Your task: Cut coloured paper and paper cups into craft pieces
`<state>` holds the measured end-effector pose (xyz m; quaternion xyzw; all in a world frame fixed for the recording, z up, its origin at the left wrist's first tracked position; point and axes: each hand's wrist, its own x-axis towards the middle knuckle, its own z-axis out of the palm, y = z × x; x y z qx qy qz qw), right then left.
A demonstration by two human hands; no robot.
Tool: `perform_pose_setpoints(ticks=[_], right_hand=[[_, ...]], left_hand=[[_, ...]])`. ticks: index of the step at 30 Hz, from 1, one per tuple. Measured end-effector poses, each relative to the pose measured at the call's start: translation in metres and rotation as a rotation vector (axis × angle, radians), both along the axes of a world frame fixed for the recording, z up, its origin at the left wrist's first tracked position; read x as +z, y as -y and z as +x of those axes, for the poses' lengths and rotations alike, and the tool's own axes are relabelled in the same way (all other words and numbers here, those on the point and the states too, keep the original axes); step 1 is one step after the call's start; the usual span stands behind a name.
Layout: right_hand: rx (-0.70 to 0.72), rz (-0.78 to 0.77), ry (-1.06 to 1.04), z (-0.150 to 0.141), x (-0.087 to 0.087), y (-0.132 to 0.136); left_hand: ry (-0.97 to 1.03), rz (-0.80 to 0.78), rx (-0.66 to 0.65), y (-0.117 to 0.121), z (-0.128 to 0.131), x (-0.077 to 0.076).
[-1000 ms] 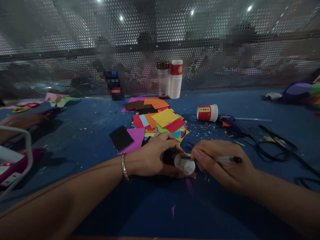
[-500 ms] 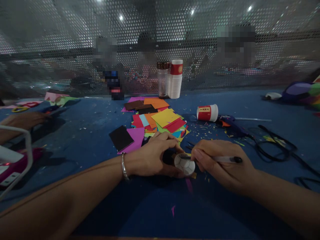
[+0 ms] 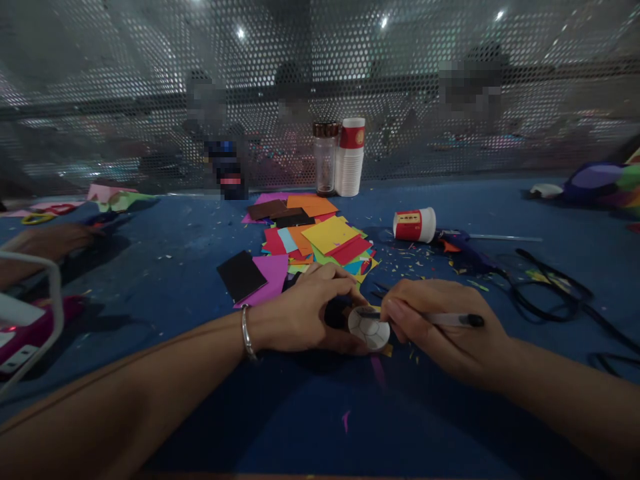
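My left hand is closed around a small round white disc, its fingers and thumb at the far and near edges. Dark lines divide the disc's face into panels, like a football pattern. A dark round shape, partly hidden by my fingers, lies between palm and disc. My right hand pinches a pen with a clear barrel and black end, its tip at the disc's upper part. Scraps of yellow and purple paper show beneath the disc. Just beyond my right fingers, dark pointed tips of some tool peek out.
Coloured paper sheets pile up ahead. Behind them stand a clear bottle and stacked paper cups. To the right lie a tipped cup and a corded glue gun. Another person's hand rests left, near a magenta power strip.
Both hands keep nearly the same place and hold. The pen tip stays at the disc's upper part, with only a slight shift. The whole view has drifted very slightly.
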<state>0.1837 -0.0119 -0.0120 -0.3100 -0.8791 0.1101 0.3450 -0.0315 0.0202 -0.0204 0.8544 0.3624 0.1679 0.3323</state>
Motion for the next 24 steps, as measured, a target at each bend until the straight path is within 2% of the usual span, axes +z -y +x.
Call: perform_pose_setpoints(ticks=[9,18,24], right_hand=[[0.0,0.032,-0.011,-0.0011,-0.0031,-0.0025],[0.044,-0.024,-0.053,-0.0003,0.0027,0.0009],[0.021,-0.004,-0.058,0.0001,-0.0009,-0.0004]], left_hand=[[0.004,0.029,-0.013,-0.0006,-0.0005,-0.0013],[0.019,0.009,0.002,0.0002,-0.0008,-0.0016],[0.011,0.007,-0.012,0.0003,0.0,-0.0001]])
